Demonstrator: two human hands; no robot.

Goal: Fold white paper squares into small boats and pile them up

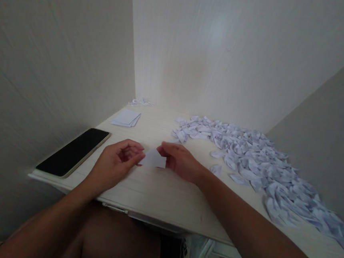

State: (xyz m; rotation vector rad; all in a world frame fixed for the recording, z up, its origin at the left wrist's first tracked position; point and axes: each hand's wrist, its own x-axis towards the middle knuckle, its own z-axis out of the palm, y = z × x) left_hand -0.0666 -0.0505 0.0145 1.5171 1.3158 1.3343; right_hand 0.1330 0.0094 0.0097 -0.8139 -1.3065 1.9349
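A small white piece of paper is held between my two hands, just above the white table. My left hand pinches its left edge with thumb and fingers. On the other side, my right hand grips the right edge, fingers curled behind it. Whether the paper has a fold in it I cannot make out. Close to my right hand lies a folded paper piece, apart from the large heap of folded paper pieces.
A dark-screened phone lies along the table's left edge. Behind it is a short stack of flat paper sheets. Thin paper scraps sit in the far left corner. Walls enclose the table at the back and both sides.
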